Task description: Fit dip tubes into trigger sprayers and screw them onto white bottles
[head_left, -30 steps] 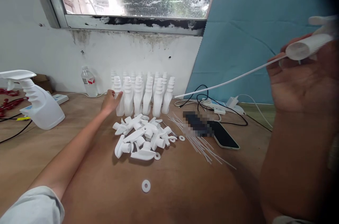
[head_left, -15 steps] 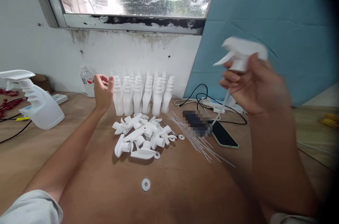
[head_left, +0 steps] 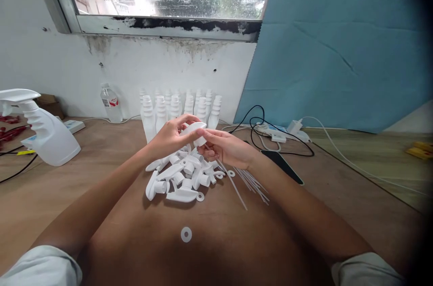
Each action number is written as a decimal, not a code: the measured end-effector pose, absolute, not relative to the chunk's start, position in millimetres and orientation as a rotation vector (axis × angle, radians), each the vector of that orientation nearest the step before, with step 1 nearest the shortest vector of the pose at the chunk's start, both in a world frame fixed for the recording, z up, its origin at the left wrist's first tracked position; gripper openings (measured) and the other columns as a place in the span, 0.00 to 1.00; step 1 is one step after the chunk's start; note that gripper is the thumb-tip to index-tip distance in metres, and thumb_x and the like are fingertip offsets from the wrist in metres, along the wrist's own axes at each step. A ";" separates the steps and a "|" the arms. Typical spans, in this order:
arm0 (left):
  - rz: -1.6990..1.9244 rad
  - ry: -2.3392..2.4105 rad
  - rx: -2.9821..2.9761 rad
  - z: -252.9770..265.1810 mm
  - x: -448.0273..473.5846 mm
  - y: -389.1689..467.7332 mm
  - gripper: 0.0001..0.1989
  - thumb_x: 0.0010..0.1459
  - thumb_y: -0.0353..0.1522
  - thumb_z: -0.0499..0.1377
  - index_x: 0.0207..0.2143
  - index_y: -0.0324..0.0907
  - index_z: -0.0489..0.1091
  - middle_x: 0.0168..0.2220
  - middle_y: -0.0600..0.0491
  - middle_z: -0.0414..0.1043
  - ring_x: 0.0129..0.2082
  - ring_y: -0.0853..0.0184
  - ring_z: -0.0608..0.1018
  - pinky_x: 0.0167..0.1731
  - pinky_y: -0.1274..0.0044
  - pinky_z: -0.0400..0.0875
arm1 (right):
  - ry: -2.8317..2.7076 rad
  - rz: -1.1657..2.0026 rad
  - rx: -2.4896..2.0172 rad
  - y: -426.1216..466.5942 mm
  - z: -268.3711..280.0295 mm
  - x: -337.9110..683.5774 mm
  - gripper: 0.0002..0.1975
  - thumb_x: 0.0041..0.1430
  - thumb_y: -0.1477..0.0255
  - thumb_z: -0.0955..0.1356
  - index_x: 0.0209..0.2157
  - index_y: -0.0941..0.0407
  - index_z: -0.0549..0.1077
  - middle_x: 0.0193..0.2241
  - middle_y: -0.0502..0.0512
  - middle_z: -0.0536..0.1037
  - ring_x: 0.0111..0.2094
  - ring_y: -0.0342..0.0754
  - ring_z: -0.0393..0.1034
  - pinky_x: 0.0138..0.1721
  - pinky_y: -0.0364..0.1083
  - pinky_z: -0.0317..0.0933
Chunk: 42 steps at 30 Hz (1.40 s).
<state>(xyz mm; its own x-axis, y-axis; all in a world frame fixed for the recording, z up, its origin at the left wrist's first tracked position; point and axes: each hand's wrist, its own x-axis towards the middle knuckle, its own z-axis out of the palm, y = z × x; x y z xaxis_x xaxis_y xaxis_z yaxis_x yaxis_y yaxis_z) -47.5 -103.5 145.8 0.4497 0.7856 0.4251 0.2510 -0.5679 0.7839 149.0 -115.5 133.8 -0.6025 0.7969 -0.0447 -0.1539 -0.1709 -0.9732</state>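
A white trigger spray head [head_left: 199,129] is held between both hands above the pile of loose heads. My left hand [head_left: 174,135] grips its body from the left, fingers curled over the top. My right hand [head_left: 232,146] is closed at its lower right side, around the collar, partly covering it. A thin white dip tube [head_left: 233,184] slants down and right from under my right hand; its upper end is hidden. Below lies the heap of white trigger spray heads [head_left: 174,171], and behind stand rows of white bottles [head_left: 147,114].
A flat white washer [head_left: 186,234] lies in front, with others beside the heap. More thin tubes [head_left: 252,182] and a dark phone [head_left: 282,166] lie to the right, near a power strip [head_left: 280,132]. An assembled spray bottle [head_left: 56,137] and a clear water bottle [head_left: 111,105] stand left.
My right hand has come down and left, bringing the spray head over the heap. My left hand has moved right from beside the bottles and taken hold of the head too.
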 end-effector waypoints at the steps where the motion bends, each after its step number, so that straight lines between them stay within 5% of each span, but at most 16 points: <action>1: 1.068 0.880 2.061 145.5 -46.6 -105.4 0.16 0.56 0.44 0.61 0.44 0.45 0.74 0.33 0.52 0.72 0.25 0.71 0.70 0.23 0.80 0.62 | -1.447 1.827 -0.786 -116.1 133.0 147.6 0.16 0.58 0.59 0.70 0.38 0.58 0.69 0.23 0.49 0.67 0.20 0.35 0.52 0.21 0.37 0.46; 7: 1.028 0.911 2.088 139.3 -45.9 -100.7 0.14 0.56 0.41 0.62 0.42 0.44 0.74 0.35 0.51 0.72 0.23 0.72 0.66 0.21 0.80 0.60 | -1.450 1.709 -0.912 -113.9 133.9 148.1 0.24 0.47 0.54 0.75 0.26 0.57 0.62 0.17 0.39 0.46 0.18 0.33 0.35 0.19 0.38 0.29; 11: 1.151 0.913 2.173 134.5 -43.9 -95.0 0.14 0.56 0.40 0.62 0.43 0.44 0.74 0.39 0.51 0.73 0.29 0.70 0.69 0.31 0.77 0.65 | -1.455 1.664 -0.941 -108.7 130.0 150.7 0.26 0.43 0.52 0.76 0.26 0.56 0.62 0.17 0.38 0.44 0.17 0.33 0.33 0.17 0.38 0.27; 16: 1.167 0.920 2.077 134.7 -44.0 -94.1 0.13 0.55 0.38 0.63 0.42 0.44 0.75 0.36 0.52 0.73 0.24 0.73 0.68 0.26 0.78 0.64 | -1.480 1.621 -1.005 -101.1 127.8 157.1 0.25 0.47 0.51 0.73 0.31 0.56 0.65 0.17 0.38 0.44 0.16 0.33 0.34 0.16 0.37 0.29; 21: 1.160 1.018 1.849 137.6 -50.9 -89.3 0.18 0.55 0.41 0.62 0.46 0.44 0.71 0.37 0.51 0.71 0.26 0.71 0.74 0.23 0.80 0.65 | -1.693 1.332 -1.225 -78.1 121.4 176.7 0.23 0.56 0.52 0.68 0.38 0.59 0.69 0.21 0.44 0.60 0.18 0.35 0.51 0.20 0.37 0.48; 24: 1.212 0.935 1.678 138.5 -54.1 -83.8 0.17 0.53 0.40 0.63 0.44 0.43 0.70 0.41 0.51 0.69 0.30 0.69 0.76 0.27 0.79 0.69 | -1.757 1.105 -1.387 -58.8 108.4 189.6 0.18 0.58 0.60 0.69 0.40 0.61 0.70 0.34 0.57 0.73 0.30 0.41 0.67 0.29 0.39 0.60; 28: 1.154 0.814 1.423 140.4 -54.2 -80.4 0.15 0.53 0.37 0.61 0.41 0.42 0.67 0.33 0.53 0.69 0.26 0.67 0.76 0.23 0.78 0.69 | -1.814 0.839 -1.531 -38.8 89.6 199.6 0.16 0.55 0.67 0.71 0.43 0.60 0.71 0.48 0.63 0.73 0.48 0.51 0.67 0.42 0.42 0.62; 32: 1.140 0.751 1.277 143.3 -52.1 -81.9 0.12 0.50 0.34 0.60 0.38 0.39 0.67 0.30 0.52 0.68 0.23 0.69 0.73 0.20 0.79 0.67 | -2.003 0.782 -1.595 -31.0 72.2 200.3 0.06 0.51 0.72 0.71 0.30 0.61 0.75 0.29 0.57 0.78 0.34 0.50 0.72 0.35 0.43 0.63; 35: 1.158 0.763 1.270 143.8 -52.0 -82.8 0.12 0.51 0.35 0.60 0.37 0.40 0.67 0.28 0.52 0.67 0.22 0.69 0.72 0.18 0.79 0.66 | -2.133 0.840 -1.636 -30.4 56.4 194.9 0.03 0.48 0.75 0.70 0.25 0.61 0.75 0.14 0.49 0.70 0.19 0.44 0.67 0.24 0.41 0.59; 38: 1.169 0.762 1.282 143.3 -54.0 -82.4 0.12 0.51 0.36 0.61 0.38 0.40 0.67 0.29 0.53 0.67 0.23 0.69 0.73 0.19 0.79 0.68 | -2.180 0.821 -1.655 -30.8 43.2 188.7 0.01 0.46 0.77 0.71 0.25 0.60 0.75 0.12 0.47 0.68 0.14 0.42 0.63 0.20 0.40 0.54; 42: 1.161 0.737 1.280 143.6 -55.0 -82.9 0.13 0.51 0.36 0.62 0.38 0.40 0.67 0.30 0.53 0.67 0.24 0.69 0.73 0.20 0.79 0.69 | -2.173 0.807 -1.637 -32.5 40.6 186.8 0.11 0.43 0.79 0.70 0.34 0.58 0.76 0.11 0.45 0.67 0.14 0.43 0.62 0.18 0.40 0.52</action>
